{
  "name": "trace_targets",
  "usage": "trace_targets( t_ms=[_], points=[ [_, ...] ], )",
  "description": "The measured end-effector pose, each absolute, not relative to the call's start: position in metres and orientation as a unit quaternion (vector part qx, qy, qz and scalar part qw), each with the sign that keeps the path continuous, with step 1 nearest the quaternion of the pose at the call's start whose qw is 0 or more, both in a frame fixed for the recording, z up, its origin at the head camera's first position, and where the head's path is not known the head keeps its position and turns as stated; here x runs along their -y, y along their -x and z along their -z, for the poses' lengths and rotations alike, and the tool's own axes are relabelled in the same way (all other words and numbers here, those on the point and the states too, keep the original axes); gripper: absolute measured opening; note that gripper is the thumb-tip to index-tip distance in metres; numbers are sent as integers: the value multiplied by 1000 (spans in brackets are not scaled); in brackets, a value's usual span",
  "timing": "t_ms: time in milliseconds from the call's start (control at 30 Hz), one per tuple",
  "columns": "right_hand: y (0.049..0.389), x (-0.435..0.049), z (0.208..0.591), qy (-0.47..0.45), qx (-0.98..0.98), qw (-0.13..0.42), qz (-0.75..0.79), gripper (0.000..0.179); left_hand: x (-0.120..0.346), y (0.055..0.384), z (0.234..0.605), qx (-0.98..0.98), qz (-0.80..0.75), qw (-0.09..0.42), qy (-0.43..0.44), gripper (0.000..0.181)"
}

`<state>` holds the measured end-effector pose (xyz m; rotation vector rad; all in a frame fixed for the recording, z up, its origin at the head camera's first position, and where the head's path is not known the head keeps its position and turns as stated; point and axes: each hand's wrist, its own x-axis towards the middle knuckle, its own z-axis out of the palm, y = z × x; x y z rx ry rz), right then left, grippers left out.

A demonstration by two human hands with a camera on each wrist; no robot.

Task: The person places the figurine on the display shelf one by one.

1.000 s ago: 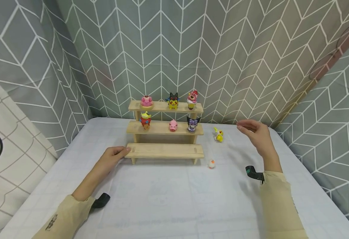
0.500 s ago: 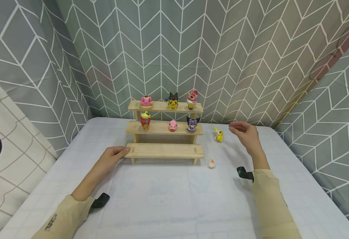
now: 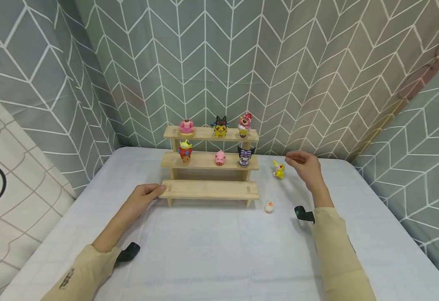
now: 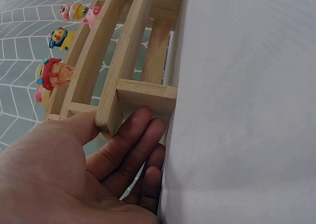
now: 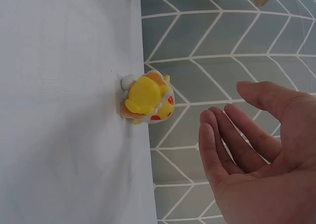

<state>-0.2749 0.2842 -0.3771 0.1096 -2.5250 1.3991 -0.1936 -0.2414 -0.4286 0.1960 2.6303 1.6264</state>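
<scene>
A three-tier wooden display stand [image 3: 210, 190] stands on the table. My left hand [image 3: 144, 198] grips the left end of its lowest board, thumb on top and fingers underneath, as the left wrist view shows. To the right of the stand, a yellow figurine [image 3: 279, 171] with red spots sits on the cloth. Just to its right and above the cloth hovers my right hand [image 3: 305, 169], holding nothing. In the right wrist view the fingers are loosely bent and apart from the yellow figurine [image 5: 145, 98]. A small white figurine [image 3: 269, 207] with an orange top lies nearer me.
On the top tier stand a pink figurine [image 3: 186, 127], a yellow one with dark ears [image 3: 220, 127] and a pink bear [image 3: 244, 124]. The middle tier bears a green-headed figurine [image 3: 185, 151], a pink pig [image 3: 220, 157] and a black-eared figurine [image 3: 244, 156]. A patterned curtain [image 3: 212, 62] hangs behind.
My right hand has moved left, closer to the yellow figurine. The left hand keeps its hold on the stand. The head view has shifted slightly.
</scene>
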Motion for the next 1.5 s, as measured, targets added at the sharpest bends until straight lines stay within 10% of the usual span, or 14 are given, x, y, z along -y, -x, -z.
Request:
trace_targets(
  t_ms=[567,1500],
  points=[
    [288,-283,398,-40,898,14,-438,51,240,193,429,-851,-521,23,-62,41],
    [286,-281,404,-27,888,6,-459,65,240,193,428,-850,-523,25,-50,42]
  ],
)
